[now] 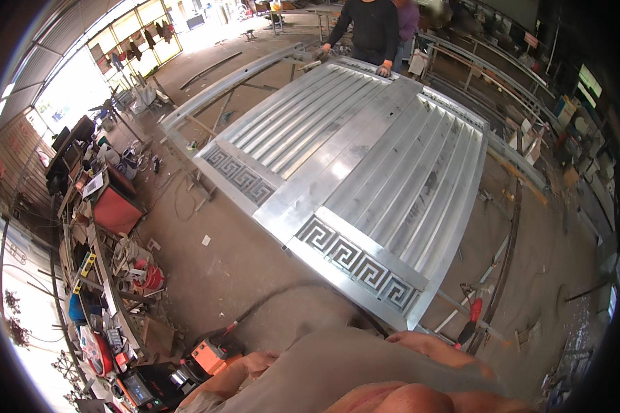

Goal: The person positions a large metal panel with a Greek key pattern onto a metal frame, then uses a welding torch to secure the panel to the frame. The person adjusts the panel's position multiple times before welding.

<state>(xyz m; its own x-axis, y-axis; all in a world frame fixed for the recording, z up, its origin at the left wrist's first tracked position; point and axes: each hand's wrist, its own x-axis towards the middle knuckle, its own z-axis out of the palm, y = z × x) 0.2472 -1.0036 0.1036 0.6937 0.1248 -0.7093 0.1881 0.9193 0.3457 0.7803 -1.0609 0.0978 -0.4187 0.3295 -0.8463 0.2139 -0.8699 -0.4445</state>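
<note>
A large silvery metal gate panel (365, 158) lies in front of me, with long slats and a wide flat strip down its middle. Greek-key fretwork (357, 261) fills its near end. My left hand (260, 361) is low against my shirt, beside an orange and black machine (212, 354); its fingers are mostly hidden. Close to the gate's near corner is my right hand (408, 338), its fingers out of sight behind my body. A dark cable (275, 294) leaves the machine and curves toward the gate's near edge. Whether either hand holds anything cannot be seen.
At the far end a person in a dark top (369, 31) rests orange-gloved hands on the gate, with another person behind. A red-handled tool (472, 320) is to the right. Cluttered shelving, a red box (116, 206) and a bucket (149, 277) line the left.
</note>
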